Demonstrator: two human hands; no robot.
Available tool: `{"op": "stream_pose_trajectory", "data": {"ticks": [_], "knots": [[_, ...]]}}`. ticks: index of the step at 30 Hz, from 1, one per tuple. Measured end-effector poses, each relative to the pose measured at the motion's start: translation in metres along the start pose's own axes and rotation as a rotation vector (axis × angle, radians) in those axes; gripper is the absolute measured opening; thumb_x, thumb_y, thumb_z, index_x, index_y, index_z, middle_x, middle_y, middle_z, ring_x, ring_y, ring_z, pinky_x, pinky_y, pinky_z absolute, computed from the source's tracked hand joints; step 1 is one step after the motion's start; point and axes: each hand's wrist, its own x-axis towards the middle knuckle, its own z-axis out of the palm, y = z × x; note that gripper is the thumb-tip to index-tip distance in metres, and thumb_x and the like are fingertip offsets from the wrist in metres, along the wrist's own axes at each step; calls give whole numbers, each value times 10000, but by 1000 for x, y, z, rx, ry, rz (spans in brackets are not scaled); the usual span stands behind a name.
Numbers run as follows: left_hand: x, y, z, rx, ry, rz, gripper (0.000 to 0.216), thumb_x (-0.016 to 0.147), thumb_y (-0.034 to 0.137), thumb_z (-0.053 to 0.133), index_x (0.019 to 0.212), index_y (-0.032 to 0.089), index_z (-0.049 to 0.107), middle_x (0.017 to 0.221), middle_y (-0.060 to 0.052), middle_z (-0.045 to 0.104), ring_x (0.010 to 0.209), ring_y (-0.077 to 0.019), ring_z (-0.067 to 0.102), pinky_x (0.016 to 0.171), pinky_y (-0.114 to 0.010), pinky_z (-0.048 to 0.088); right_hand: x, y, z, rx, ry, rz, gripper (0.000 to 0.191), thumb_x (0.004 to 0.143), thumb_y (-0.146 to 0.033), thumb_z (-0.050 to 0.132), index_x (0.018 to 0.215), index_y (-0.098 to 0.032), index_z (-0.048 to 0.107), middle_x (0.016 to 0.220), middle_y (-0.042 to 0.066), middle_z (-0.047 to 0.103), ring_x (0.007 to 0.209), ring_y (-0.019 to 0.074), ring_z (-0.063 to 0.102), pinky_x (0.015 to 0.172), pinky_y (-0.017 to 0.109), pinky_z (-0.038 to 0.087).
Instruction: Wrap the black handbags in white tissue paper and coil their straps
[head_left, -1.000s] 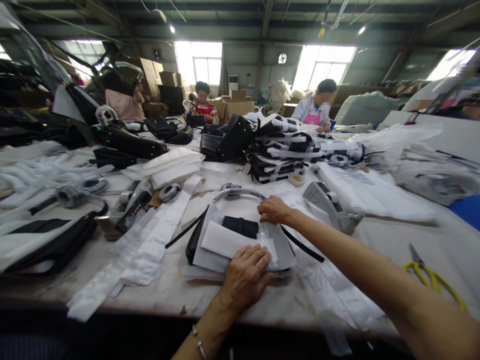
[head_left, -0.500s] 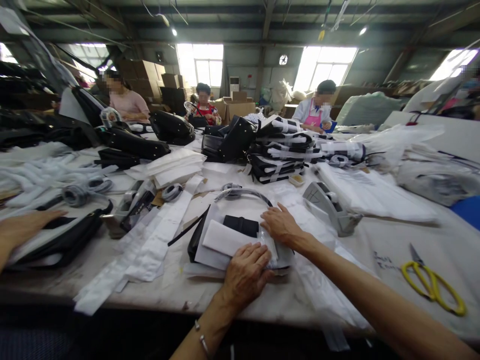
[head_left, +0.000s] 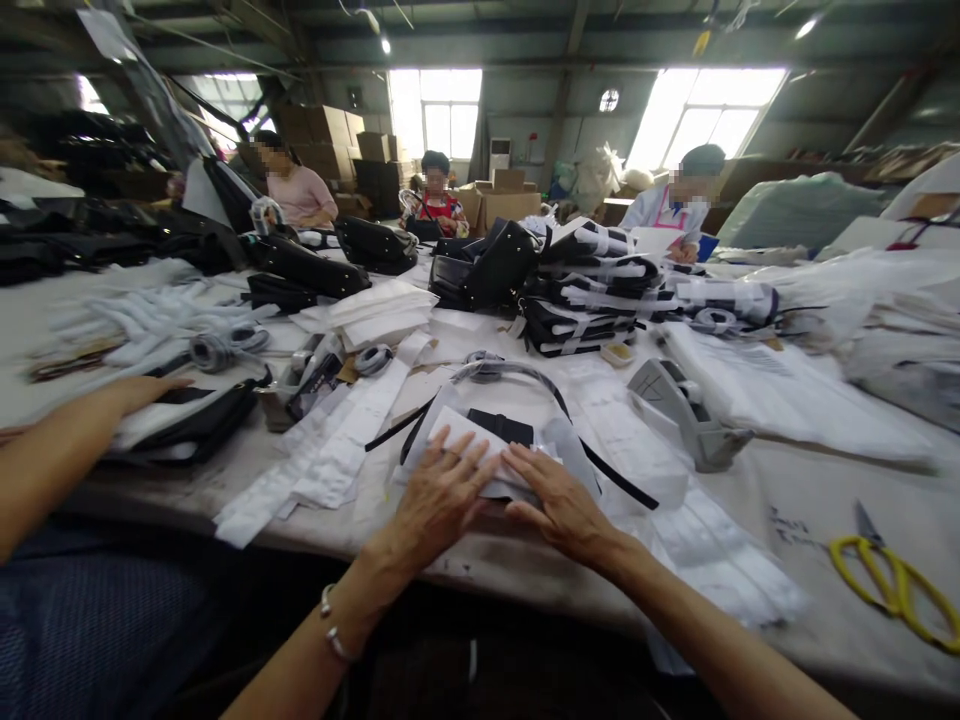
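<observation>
Both hands lie open and flat, side by side: my left hand (head_left: 439, 495) presses the white sheet (head_left: 471, 442) wrapped over the black bag (head_left: 501, 428), and my right hand (head_left: 559, 505) touches the same sheet. The bag sits under my fingertips on the desk (head_left: 810, 480). A tape dispenser (head_left: 686, 410) stands beyond the right hand, with yellow scissors (head_left: 896, 585) well to its right.

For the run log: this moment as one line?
left hand: flat on white wrapping sheet | right hand: flat on same sheet | black bag: beneath sheet

L hand (head_left: 439, 497), R hand (head_left: 561, 508), flat on bag (head_left: 504, 428)
</observation>
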Motion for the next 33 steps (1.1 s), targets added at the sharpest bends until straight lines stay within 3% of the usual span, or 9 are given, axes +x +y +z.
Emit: {"op": "stream_pose_trajectory", "data": {"ticks": [2, 5, 9, 13, 15, 17, 21, 27, 33], "knots": [[-15, -22, -15, 62, 15, -76, 489, 876, 206, 633, 1352, 238, 526, 1407, -84, 543, 1343, -339, 440, 1146, -618, 279, -1, -2, 1, -83, -2, -39, 698, 863, -406, 676, 1478, -220, 406, 1521, 153, 404, 1384, 318, 406, 1154, 546, 318], [-29, -35, -18, 40, 80, -133, 452, 878, 175, 598, 1322, 254, 561, 1386, -74, 558, 1329, -320, 457, 1082, -532, 421, -2, 1, -3, -104, -44, -67, 708, 853, -322, 686, 1489, -242, 385, 1520, 150, 405, 1387, 307, 404, 1149, 541, 325], [-23, -4, -3, -51, 165, -203, 422, 875, 146, 581, 1281, 261, 581, 1368, -72, 565, 1331, -312, 451, 1068, -505, 454, -4, 19, -20, -2, -147, 11, 802, 799, -506, 720, 1487, -255, 393, 1518, 138, 413, 1385, 327, 402, 1136, 549, 335], [-10, 31, 2, -259, 241, -211, 377, 914, 350, 600, 1258, 211, 531, 1409, -127, 516, 1344, -315, 436, 1074, -491, 451, -7, 24, -29, 61, -105, 138, 689, 893, -555, 575, 1490, -267, 385, 1529, 102, 406, 1400, 295, 385, 1147, 524, 326], [-7, 32, -1, -400, 270, -256, 349, 939, 424, 553, 1202, 200, 510, 1420, -150, 493, 1321, -295, 467, 1049, -462, 473, -8, 18, -25, 41, -73, 154, 610, 937, -537, 503, 1475, -266, 413, 1532, 91, 403, 1406, 285, 377, 1152, 514, 322], [-5, 22, -5, -515, 300, -409, 292, 959, 402, 503, 1167, 198, 489, 1366, -154, 520, 1232, -262, 547, 965, -422, 528, -9, 12, -20, 5, -41, 154, 568, 959, -521, 461, 1463, -261, 437, 1528, 90, 409, 1399, 283, 388, 1150, 507, 326], [7, -4, -14, -596, 133, -718, 304, 877, 360, 584, 1115, 192, 496, 972, -55, 639, 884, -209, 652, 750, -346, 557, -11, 7, -13, -17, 21, 150, 550, 969, -508, 443, 1465, -269, 432, 1522, 83, 421, 1381, 285, 410, 1136, 509, 344], [37, -10, -27, -559, -66, -717, 301, 799, 135, 551, 1085, 218, 512, 763, 47, 598, 691, -144, 602, 636, -242, 424, -14, 9, -15, -10, 64, 67, 607, 932, -537, 529, 1468, -278, 414, 1501, 89, 444, 1352, 295, 434, 1109, 496, 376], [45, -26, -11, -608, -45, -841, 308, 736, 32, 514, 990, 204, 486, 627, 91, 503, 588, -121, 520, 575, -220, 356, -13, 6, -10, -117, 79, 31, 558, 967, -485, 498, 1473, -266, 407, 1481, 93, 469, 1320, 278, 462, 1090, 467, 394]]}}
